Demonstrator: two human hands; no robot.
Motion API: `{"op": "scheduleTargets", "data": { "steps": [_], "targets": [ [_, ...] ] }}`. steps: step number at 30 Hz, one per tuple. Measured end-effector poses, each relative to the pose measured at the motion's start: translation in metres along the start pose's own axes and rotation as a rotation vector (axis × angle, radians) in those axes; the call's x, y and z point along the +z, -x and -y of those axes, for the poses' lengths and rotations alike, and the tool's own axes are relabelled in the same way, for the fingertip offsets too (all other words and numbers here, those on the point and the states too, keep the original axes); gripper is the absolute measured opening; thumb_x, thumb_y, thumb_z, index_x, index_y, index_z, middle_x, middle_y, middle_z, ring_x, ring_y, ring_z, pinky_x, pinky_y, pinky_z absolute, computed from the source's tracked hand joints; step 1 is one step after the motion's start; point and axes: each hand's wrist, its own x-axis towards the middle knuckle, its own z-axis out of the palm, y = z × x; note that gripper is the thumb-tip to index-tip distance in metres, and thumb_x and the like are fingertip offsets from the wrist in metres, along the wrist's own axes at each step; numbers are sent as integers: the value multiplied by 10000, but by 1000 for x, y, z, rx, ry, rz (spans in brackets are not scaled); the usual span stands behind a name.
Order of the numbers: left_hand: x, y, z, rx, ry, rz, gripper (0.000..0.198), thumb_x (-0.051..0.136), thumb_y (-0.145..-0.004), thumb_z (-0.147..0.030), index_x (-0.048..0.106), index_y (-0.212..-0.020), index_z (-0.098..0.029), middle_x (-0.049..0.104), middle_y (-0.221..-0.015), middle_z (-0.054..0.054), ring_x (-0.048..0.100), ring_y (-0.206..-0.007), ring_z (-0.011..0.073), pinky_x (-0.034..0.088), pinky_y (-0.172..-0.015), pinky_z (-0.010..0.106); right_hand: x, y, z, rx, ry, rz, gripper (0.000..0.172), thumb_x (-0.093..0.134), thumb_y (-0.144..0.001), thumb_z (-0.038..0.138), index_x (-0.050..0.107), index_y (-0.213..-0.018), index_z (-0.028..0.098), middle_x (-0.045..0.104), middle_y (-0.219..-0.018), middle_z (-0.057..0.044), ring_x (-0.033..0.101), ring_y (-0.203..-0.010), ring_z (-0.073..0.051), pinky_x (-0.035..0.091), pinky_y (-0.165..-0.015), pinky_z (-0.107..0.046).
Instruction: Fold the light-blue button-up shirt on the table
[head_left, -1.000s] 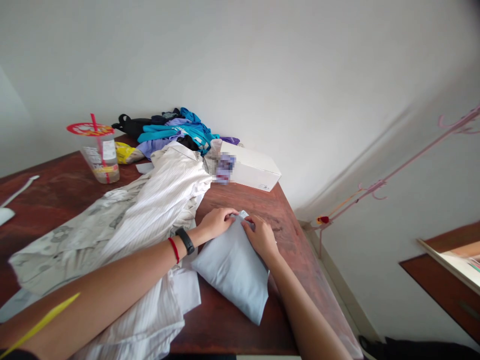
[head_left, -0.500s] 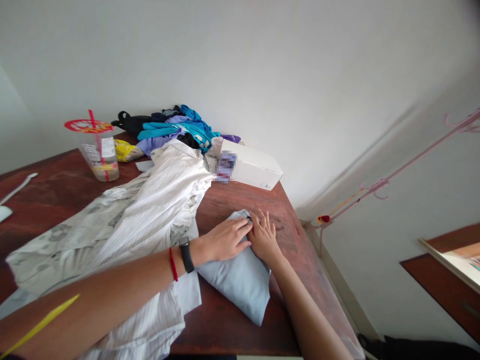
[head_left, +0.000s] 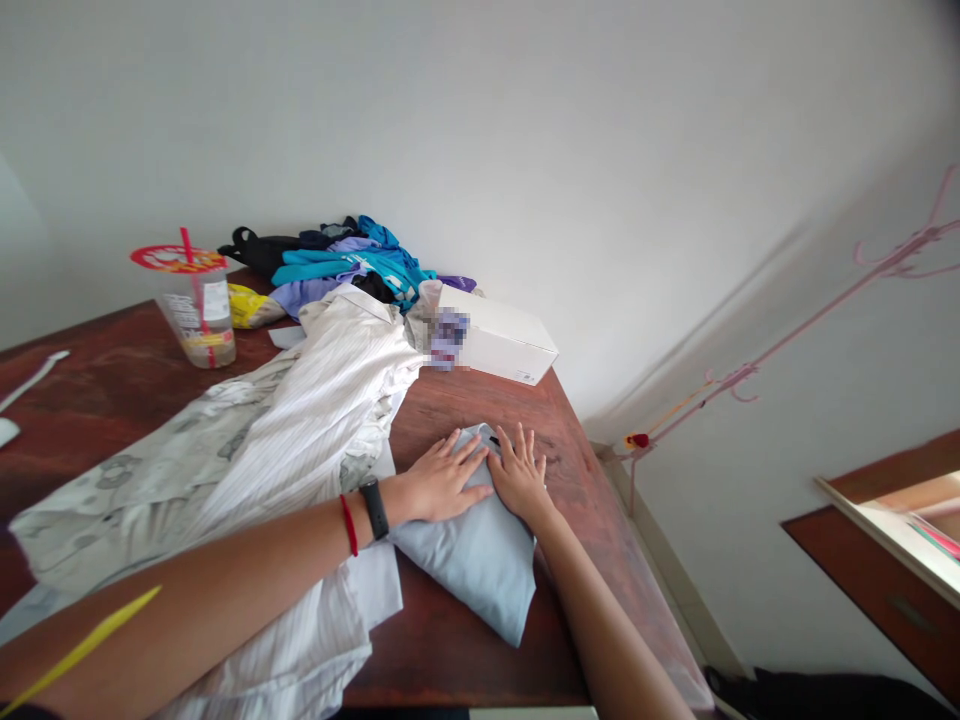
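Note:
A light blue folded garment (head_left: pixel 480 565) lies on the dark red-brown wooden table (head_left: pixel 450 400). My left hand (head_left: pixel 442 480) rests flat on its left upper part, fingers spread. Beside it, my right hand (head_left: pixel 520 475) presses flat on the upper right edge, its fingers apart too. A small dark patch, perhaps a label, shows between the hands near the garment's far end. Under and beyond my left forearm are spread a white striped shirt (head_left: pixel 315 390) and a pale patterned cloth (head_left: pixel 142 480).
A plastic cup (head_left: pixel 199 310) with a red straw stands at the left. Behind lie a heap of blue, purple and black clothes (head_left: pixel 360 260) and a white box (head_left: pixel 499 335). A pink coat stand (head_left: pixel 787 345) leans along the right, beyond the table's edge.
My left hand's fingers have spread and moved slightly left, away from my right hand. The dark patch on the garment now shows more. The view has shifted slightly.

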Motion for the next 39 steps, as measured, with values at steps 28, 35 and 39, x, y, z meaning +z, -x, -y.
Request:
{"op": "scheduleTargets", "data": {
  "steps": [28, 35, 39],
  "targets": [
    [1, 0, 14, -53, 34, 11, 716, 362, -999, -700, 402, -1597, -308, 242, -1699, 64, 184, -1566, 393, 106, -1233, 671, 13, 142, 44, -39, 34, 42, 637, 218, -1074, 544, 172, -1657, 291, 74, -1728, -27, 32, -1597, -297, 183, -1231, -649],
    [1, -1, 16, -50, 9, 33, 740, 384, -979, -722, 394, -1600, -320, 225, -1705, 60, 177, -1566, 400, 99, -1235, 666, 33, 144, 49, 5, 159, -56, 648, 187, -1078, 526, 159, -1656, 234, 30, -1721, -77, 44, -1592, -317, 220, -1209, -666],
    [0, -1, 18, -54, 12, 42, 758, 367, -976, -739, 370, -1611, -324, 214, -1709, 63, 162, -1566, 415, 94, -1230, 681, 30, 152, 57, 3, 195, -33, 649, 230, -1079, 496, 166, -1656, 204, 36, -1716, -111, 65, -1590, -329, 211, -1207, -673]
  ]
}}
